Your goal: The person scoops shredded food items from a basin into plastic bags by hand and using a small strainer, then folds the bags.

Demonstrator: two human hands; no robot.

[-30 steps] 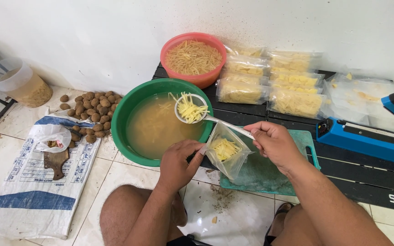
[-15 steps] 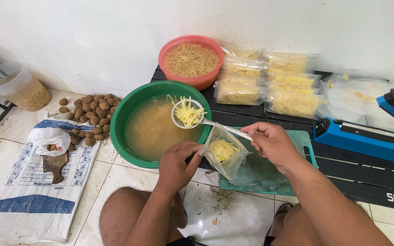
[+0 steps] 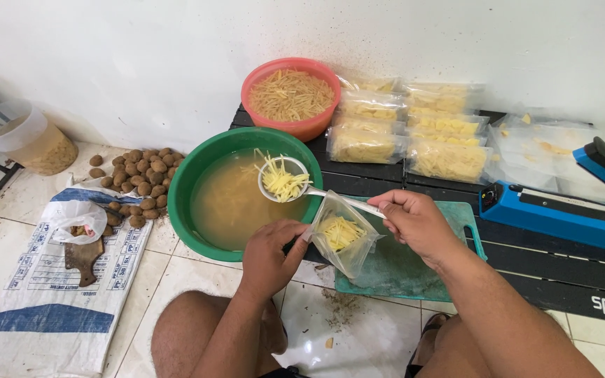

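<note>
far left, 9 o'clock: clear plastic jug set in a tan container, on the floor by the wall. below it, 7–8 o'clock: printed woven sack spread flat on the tiles, with a wooden-handled tool and a knotted white plastic bag lying on it. pile of small brown potatoes at the sack's top edge, against the wall.

centre-left: green basin with cloudy yellowish water, sitting at the edge of the black slatted table. slotted ladle is over the basin's right rim, loaded with pale yellow potato strips.

left hand at 6 o'clock, fingers pinched on the near lip of a small clear plastic bag, holding its mouth open. bag is partly filled with strips and hangs just right of the basin over a green cutting board.

right hand just right of centre, fingers wrapped around the ladle handle; handle passes right over the bag mouth, contact hard to tell from here.

12 o'clock: red-orange basin heaped with cut strips, behind the green one. 1–2 o'clock: rows of filled clear bags flat on the table. 3 o'clock: blue bag sealer, arm raised, with loose empty-looking bags behind it.
</note>
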